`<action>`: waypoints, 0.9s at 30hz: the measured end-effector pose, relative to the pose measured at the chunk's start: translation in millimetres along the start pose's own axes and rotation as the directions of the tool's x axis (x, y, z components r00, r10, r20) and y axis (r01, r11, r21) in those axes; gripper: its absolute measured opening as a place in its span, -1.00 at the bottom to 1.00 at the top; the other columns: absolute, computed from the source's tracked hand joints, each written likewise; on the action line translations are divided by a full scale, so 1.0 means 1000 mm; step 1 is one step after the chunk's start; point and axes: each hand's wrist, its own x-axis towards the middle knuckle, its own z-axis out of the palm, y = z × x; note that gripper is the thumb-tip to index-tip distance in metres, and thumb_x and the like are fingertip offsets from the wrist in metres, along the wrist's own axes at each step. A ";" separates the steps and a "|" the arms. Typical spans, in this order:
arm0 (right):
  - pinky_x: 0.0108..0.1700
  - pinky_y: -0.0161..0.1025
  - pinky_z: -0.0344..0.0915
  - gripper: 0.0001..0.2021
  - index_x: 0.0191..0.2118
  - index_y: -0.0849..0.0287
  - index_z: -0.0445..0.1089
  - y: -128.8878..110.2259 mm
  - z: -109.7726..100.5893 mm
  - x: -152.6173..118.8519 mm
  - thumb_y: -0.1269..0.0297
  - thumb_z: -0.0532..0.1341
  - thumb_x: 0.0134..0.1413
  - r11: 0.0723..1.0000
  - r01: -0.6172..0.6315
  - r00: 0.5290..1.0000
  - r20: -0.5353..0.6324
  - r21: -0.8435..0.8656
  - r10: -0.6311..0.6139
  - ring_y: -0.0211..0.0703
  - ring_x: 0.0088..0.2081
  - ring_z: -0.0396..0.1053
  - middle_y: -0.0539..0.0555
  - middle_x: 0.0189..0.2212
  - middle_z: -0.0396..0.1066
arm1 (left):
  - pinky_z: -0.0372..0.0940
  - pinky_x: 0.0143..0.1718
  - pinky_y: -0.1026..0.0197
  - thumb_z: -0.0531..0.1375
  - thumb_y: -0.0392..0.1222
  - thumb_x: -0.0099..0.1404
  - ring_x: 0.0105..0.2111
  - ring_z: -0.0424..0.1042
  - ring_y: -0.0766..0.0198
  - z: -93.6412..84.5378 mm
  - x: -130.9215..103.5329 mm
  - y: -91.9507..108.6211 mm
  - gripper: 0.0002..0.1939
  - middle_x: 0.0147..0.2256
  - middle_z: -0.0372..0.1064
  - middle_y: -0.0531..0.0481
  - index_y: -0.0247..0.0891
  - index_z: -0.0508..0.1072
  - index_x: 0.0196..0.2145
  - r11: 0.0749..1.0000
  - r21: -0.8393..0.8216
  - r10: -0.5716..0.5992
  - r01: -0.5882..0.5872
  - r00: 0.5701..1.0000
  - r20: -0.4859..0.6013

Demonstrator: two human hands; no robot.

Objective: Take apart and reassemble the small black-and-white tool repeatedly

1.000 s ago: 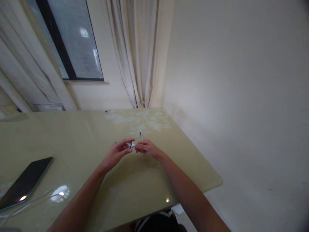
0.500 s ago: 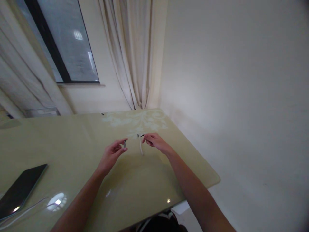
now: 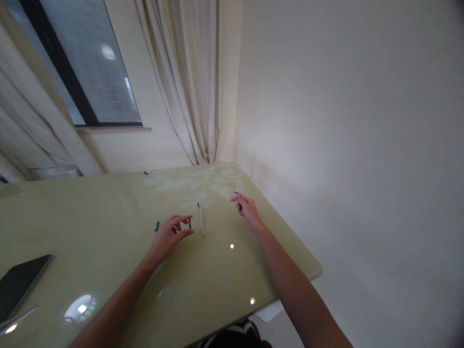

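Observation:
My left hand (image 3: 172, 236) is closed in a pinch, thumb and fingertip at the two ends of a small dark upright piece (image 3: 189, 223) whose kind I cannot make out. Just to its right, a thin whitish stick (image 3: 202, 224) with a dark tip lies on the table, apart from both hands. Farther right, my right hand (image 3: 246, 209) is raised near the table's far right side. Its fingers are pinched on a small shiny metal piece (image 3: 236, 192), too small to name.
A small dark green object (image 3: 156, 226) lies left of my left hand. On the glossy yellowish table (image 3: 203, 290), a dark flat tablet-like device (image 3: 21, 280) rests at the left, with a white cable (image 3: 20, 316) nearby. A wall (image 3: 344, 145) borders the right side.
My right hand has moved right, away from the whitish stick, carrying the small metal piece. My left hand keeps its pinch beside the stick. The green object now shows. The view has shifted slightly.

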 end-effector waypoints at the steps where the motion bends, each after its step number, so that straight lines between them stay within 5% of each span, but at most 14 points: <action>1: -0.60 -0.33 -0.17 -0.37 -0.34 0.23 0.55 -0.002 0.001 0.000 -0.36 0.19 0.05 1.000 0.013 1.000 -0.024 0.021 -0.012 -0.38 -0.66 -0.04 -0.11 -0.67 0.13 | 0.30 -0.39 0.22 0.36 0.07 0.14 -0.43 0.35 0.28 0.004 0.004 0.003 -0.56 -0.26 0.46 -0.01 -0.13 0.63 -0.05 1.000 0.017 0.004 -0.004 1.000 0.008; 7: -0.61 -0.34 -0.17 -0.35 -0.33 0.24 0.54 -0.003 -0.001 0.000 -0.38 0.19 0.04 0.994 0.048 0.988 -0.154 0.096 -0.033 -0.39 -0.66 -0.04 -0.11 -0.67 0.12 | 0.33 -0.25 0.17 0.37 -0.08 0.16 -0.38 0.39 0.25 0.052 0.043 0.030 -0.59 -0.27 0.47 -0.02 -0.19 0.61 -0.02 0.989 0.116 0.079 -0.096 0.987 0.138; 17: -0.62 -0.32 -0.17 -0.33 -0.27 0.23 0.50 -0.004 -0.004 0.002 -0.39 0.11 0.09 0.987 0.052 0.964 -0.267 0.152 -0.009 -0.37 -0.67 -0.07 -0.14 -0.67 0.08 | 0.30 -0.15 0.15 0.37 -0.12 0.18 -0.21 0.47 0.13 0.126 0.075 0.051 -0.62 -0.17 0.51 -0.11 -0.24 0.62 -0.04 0.962 0.269 -0.036 -0.039 0.962 0.270; 24: -0.59 -0.31 -0.14 -0.34 -0.27 0.23 0.47 0.004 -0.007 0.002 -0.39 0.09 0.10 0.992 0.083 0.952 -0.303 0.097 -0.050 -0.35 -0.65 -0.04 -0.14 -0.65 0.07 | 0.27 -0.10 0.03 0.37 -0.08 0.18 -0.11 0.51 -0.04 0.158 0.095 0.053 -0.57 -0.21 0.58 -0.14 -0.14 0.58 0.02 0.937 0.329 -0.202 0.121 0.953 0.227; 27: -0.59 -0.31 -0.14 -0.35 -0.29 0.22 0.47 0.006 -0.009 0.001 -0.38 0.10 0.10 0.992 0.088 0.953 -0.297 0.090 -0.057 -0.35 -0.64 -0.03 -0.14 -0.65 0.07 | 0.28 -0.12 0.06 0.42 -0.02 0.09 -0.14 0.53 -0.04 0.158 0.096 0.053 -0.33 -0.19 0.57 -0.17 -0.21 0.49 0.16 0.941 0.308 -0.218 0.137 0.945 0.245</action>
